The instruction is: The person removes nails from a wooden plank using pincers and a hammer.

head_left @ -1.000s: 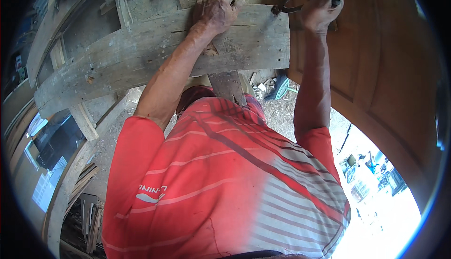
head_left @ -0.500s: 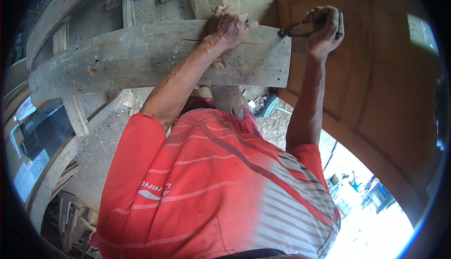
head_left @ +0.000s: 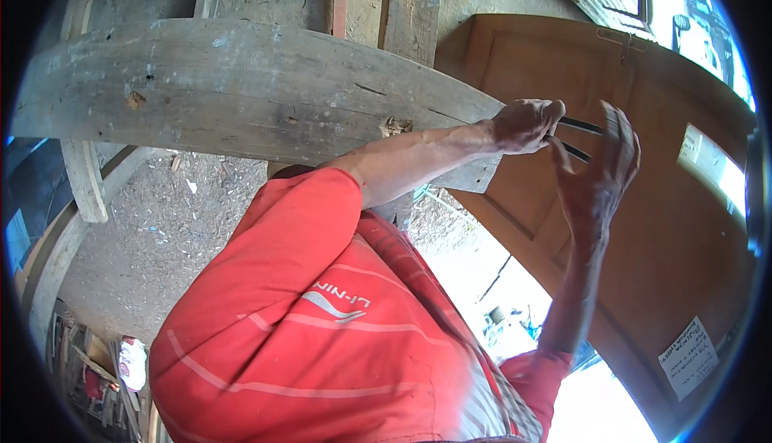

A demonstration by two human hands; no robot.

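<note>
A long weathered grey plank (head_left: 265, 93) lies across the view in front of me. At its right end my left hand (head_left: 524, 125) is closed around the head end of a pair of pincers, hiding the jaws. The two dark handles of the pincers (head_left: 577, 125) stick out to the right, spread apart. Just beyond them is my right hand (head_left: 601, 162), slightly blurred, its fingers stretched out and apart. It holds nothing that I can see. Whether it brushes the handle tips I cannot tell.
A large brown wooden door panel (head_left: 643, 226) stands at the right, with a paper sheet (head_left: 689, 358) on it. Wooden posts (head_left: 412, 13) rise behind the plank. A wooden leg (head_left: 84, 182) shows below its left part. Scrap wood (head_left: 100, 379) lies at lower left.
My left hand has moved right from the plank's top edge onto the pincers. My right hand has let go of the handles and opened. The view has shifted.
</note>
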